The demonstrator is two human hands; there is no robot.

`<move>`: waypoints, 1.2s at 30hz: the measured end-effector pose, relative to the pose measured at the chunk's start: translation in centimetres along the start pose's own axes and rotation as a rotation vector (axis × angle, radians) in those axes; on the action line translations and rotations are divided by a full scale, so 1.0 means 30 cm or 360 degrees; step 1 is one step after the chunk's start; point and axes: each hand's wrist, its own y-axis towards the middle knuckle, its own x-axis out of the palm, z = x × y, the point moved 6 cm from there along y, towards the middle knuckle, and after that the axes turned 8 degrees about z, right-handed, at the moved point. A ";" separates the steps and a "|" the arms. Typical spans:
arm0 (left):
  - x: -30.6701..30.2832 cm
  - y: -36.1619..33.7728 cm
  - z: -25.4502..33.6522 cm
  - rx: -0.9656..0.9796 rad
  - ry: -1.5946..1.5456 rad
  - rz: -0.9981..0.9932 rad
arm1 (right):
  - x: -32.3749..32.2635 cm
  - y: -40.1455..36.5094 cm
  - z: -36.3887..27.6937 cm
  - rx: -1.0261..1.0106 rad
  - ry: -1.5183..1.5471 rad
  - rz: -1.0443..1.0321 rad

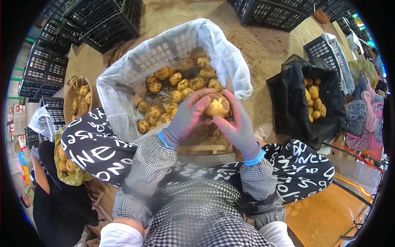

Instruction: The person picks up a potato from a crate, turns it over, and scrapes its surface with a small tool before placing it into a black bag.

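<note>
Between both gloved hands I hold a yellow potato [217, 105] with brown soil on its skin. The fingers of my left hand [186, 118] press against its left side. My right hand [238, 120] curls round its right side, thumb below. Just beyond and beneath the hands stands a crate lined with translucent white plastic [123, 61]. Many soil-marked potatoes [175, 96] lie in it, heaped toward its left and middle. My hands cover part of its near right side.
Right of the crate is a black-lined container [284, 90] with potatoes. A basket [68, 96] of potatoes stands at left, above a yellowish bag [68, 175] of potatoes. Black crates [105, 20] are stacked at the back. An orange mesh sack [321, 214] lies at lower right.
</note>
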 end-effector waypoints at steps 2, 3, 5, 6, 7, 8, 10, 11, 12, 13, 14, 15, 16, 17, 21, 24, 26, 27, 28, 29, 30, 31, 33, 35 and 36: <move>0.012 -0.004 -0.004 0.0031 -0.0068 -0.0045 | 0.003 -0.003 0.004 0.0138 0.0271 0.0008; 0.010 -0.005 -0.008 0.0031 -0.0080 -0.0061 | 0.005 -0.003 0.007 0.0205 0.0408 0.0014; 0.004 -0.010 -0.011 0.0044 -0.0090 -0.0083 | 0.004 -0.002 0.018 0.0197 0.0395 0.0009; 0.005 -0.012 -0.009 0.0058 -0.0086 -0.0092 | 0.002 0.000 0.019 0.0191 0.0390 0.0009; 0.005 -0.012 -0.006 0.0072 -0.0083 -0.0102 | 0.000 0.001 0.020 0.0223 0.0412 0.0008; 0.004 -0.012 -0.005 0.0084 -0.0084 -0.0112 | -0.001 0.000 0.018 0.0255 0.0433 0.0005; 0.003 -0.010 -0.002 0.0108 -0.0087 -0.0128 | -0.002 -0.001 0.039 0.0411 0.0651 0.0029; 0.007 -0.012 -0.001 0.0116 -0.0093 -0.0133 | -0.002 -0.003 0.066 0.0535 0.0847 0.0058; 0.013 -0.015 0.000 0.0124 -0.0099 -0.0139 | -0.001 -0.006 0.084 0.0659 0.1042 0.0088; 0.018 -0.013 0.002 0.0133 -0.0102 -0.0148 | -0.007 -0.002 0.084 0.0623 0.0916 0.0083; 0.015 -0.012 0.004 0.0137 -0.0100 -0.0153 | -0.010 0.000 0.081 0.0587 0.0788 0.0075; 0.010 -0.010 0.004 0.0142 -0.0101 -0.0154 | -0.013 0.002 0.078 0.0552 0.0659 0.0063; 0.007 -0.008 0.002 0.0146 -0.0103 -0.0155 | -0.017 0.004 0.065 0.0349 0.0487 0.0124; 0.007 -0.010 0.023 0.0478 0.0361 -0.0123 | -0.006 0.001 0.058 0.0145 0.0316 0.0184; 0.029 -0.034 0.030 0.0881 0.1140 -0.0016 | 0.019 -0.010 0.060 0.0056 -0.0107 0.0235; 0.035 -0.029 0.006 0.0608 0.0780 -0.0104 | 0.015 -0.016 0.003 -0.0214 0.0035 0.0243; 0.038 -0.031 -0.008 0.0492 0.0560 -0.0168 | 0.003 -0.007 0.016 0.0036 0.0165 0.0233; 0.038 -0.032 -0.010 0.0452 0.0481 -0.0181 | 0.001 -0.001 0.028 0.0160 0.0234 0.0228; 0.036 -0.031 -0.013 0.0413 0.0403 -0.0194 | -0.002 0.006 0.043 0.0213 0.0248 0.0262; 0.029 -0.033 -0.009 0.0479 0.0506 -0.0149 | -0.005 0.009 0.063 0.0268 0.0262 0.0298; 0.023 -0.036 -0.005 0.0542 0.0606 -0.0107 | -0.009 0.008 0.072 0.0326 0.0273 0.0336; 0.020 -0.037 0.002 0.0612 0.0707 -0.0063 | -0.010 0.008 0.071 0.0351 0.0342 0.0361; 0.018 -0.038 0.030 0.0700 0.0792 0.0048 | 0.006 0.014 0.053 0.0398 0.0485 0.0406; 0.015 -0.038 0.051 0.0847 0.0956 0.0128 | 0.042 -0.001 0.007 0.0394 0.0340 0.0363; 0.014 -0.040 0.054 0.0946 0.1076 0.0149 | 0.046 -0.008 0.013 0.0373 0.0258 0.0365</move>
